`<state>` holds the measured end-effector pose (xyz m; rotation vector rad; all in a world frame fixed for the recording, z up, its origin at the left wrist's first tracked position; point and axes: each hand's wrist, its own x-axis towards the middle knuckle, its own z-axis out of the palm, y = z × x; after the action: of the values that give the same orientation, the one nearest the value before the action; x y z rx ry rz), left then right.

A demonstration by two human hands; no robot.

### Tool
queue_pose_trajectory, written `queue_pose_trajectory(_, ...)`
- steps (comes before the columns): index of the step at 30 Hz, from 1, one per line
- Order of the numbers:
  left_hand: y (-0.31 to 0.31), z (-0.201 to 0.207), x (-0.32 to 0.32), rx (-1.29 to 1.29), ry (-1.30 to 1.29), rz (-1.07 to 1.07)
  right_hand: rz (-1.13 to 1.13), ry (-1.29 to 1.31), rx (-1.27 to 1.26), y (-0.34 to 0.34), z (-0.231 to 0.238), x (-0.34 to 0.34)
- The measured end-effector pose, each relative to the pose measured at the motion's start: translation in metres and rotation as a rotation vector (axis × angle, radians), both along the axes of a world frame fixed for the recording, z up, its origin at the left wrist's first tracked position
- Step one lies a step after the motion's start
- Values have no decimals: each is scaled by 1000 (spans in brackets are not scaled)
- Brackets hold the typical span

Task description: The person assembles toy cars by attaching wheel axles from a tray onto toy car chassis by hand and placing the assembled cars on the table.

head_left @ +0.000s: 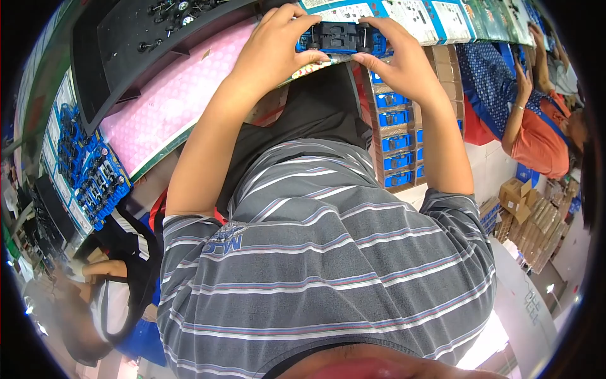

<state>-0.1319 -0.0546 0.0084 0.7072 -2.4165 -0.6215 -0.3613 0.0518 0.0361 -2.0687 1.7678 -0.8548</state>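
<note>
Upturned blue toy car point(341, 38) in a two-handed grip.
Left hand point(274, 47) and right hand point(404, 58) clamp its opposite ends at the edge of the pink-covered bench point(183, 91); farther left, a black tray point(107, 63) bears wheeled axles point(187, 20).

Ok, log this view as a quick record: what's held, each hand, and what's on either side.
Held: blue toy car, black plastic underside facing the camera
Left hand: fingers on the car's left end
Right hand: fingers on its right end
At left: black plastic tray with small wheel parts
At right: brown divided box holding blue pieces
</note>
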Motion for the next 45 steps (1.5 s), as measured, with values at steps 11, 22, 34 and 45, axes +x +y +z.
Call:
queue_pose_trajectory(11, 45, -21, 30, 760, 519, 101, -4, -518, -63, 8, -9, 27)
queue_pose_trajectory(22, 92, -5, 71, 1122, 1034, 135, 156, -307, -133, 5, 11, 109)
queue_pose_trajectory(34, 116, -1, 141, 1028, 1176, 441, 394, -134, -164, -13, 15, 180)
queue_pose_trajectory(45, 143, 26, 293, 695, 1475, 712, 231, -81, -115, -63, -34, 163)
